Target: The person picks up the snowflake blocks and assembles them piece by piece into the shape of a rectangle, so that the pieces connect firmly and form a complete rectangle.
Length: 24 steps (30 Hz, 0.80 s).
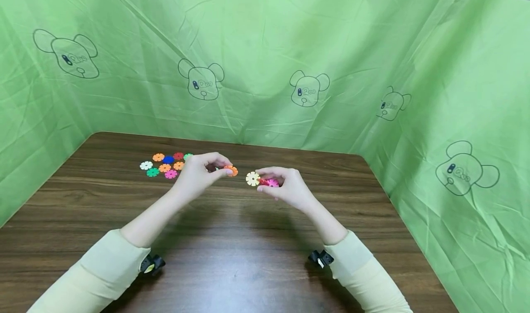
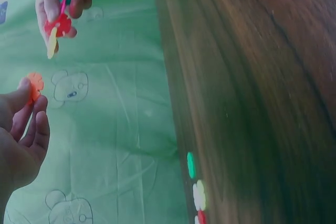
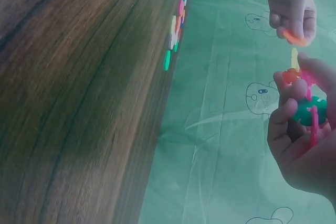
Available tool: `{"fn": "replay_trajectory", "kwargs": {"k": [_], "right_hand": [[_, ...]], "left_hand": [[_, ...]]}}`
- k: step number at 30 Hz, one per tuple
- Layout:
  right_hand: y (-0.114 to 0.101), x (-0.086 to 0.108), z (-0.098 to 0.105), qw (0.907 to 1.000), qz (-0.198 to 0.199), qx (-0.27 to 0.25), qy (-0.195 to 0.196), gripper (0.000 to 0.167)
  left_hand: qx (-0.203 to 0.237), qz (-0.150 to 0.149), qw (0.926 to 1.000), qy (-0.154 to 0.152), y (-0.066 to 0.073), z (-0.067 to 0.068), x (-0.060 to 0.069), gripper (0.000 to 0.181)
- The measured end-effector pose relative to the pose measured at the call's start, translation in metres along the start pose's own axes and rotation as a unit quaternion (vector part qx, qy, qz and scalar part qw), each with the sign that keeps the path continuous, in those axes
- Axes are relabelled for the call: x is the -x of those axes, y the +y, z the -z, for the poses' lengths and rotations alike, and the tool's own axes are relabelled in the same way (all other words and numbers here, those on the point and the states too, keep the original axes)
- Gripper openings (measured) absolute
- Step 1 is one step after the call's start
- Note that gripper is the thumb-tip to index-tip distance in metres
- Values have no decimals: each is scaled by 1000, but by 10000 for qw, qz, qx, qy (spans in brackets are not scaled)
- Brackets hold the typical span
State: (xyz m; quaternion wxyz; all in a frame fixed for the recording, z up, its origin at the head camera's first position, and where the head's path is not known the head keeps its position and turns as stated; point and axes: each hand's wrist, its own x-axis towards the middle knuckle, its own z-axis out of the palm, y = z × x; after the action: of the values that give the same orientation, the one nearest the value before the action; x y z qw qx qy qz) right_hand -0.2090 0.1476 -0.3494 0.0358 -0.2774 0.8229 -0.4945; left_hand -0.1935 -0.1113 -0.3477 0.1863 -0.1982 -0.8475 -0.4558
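- Left hand (image 1: 196, 174) has loose flower-shaped discs on its left, flat on the table: I make out a white disc (image 1: 146, 165) farthest from it, then a green disc (image 1: 152, 172), a blue disc (image 1: 168, 159) and a pink disc (image 1: 171, 174) nearer.
- From my station I see that hand's thumb and fingers pinching an orange disc (image 1: 233, 170) at their tips, on its right side, above the table.
- Across a narrow gap, just left of the right hand (image 1: 291, 187), stands a cream disc (image 1: 252, 179), the near end of a joined piece (image 1: 263, 182).
- Right hand grips this piece between thumb and curled fingers; red shows by the fingertips, green closer to the palm.
- Beneath both hands I have the wooden table (image 1: 232, 239); beyond them, a green curtain (image 1: 252, 37).
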Motion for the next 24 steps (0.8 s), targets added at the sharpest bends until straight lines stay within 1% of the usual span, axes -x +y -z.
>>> {"fn": "replay_trajectory", "kwargs": {"k": [6,10,13,18,24], "right_hand": [[-2,-1,-2,9999,-111,-75,101,33],[-5,-1,-2,9998,-172,-91,85,34],[-15,1,-1,9998,-188,-45,29,34],[-34,7,0,9998,-168,31,-70,33],[-35,10,-1,9993,-341,-155,-67,31]], "left_hand": [[338,-26,9994,4,3,-11,1,14],[461,-58,9989,33,3,-17,2,13],[493,-36,9988,65,3,-20,4,12],[602,-87,9981,78,4,-26,6,11],[732,-156,9970,189,6,-30,8,7]]}}
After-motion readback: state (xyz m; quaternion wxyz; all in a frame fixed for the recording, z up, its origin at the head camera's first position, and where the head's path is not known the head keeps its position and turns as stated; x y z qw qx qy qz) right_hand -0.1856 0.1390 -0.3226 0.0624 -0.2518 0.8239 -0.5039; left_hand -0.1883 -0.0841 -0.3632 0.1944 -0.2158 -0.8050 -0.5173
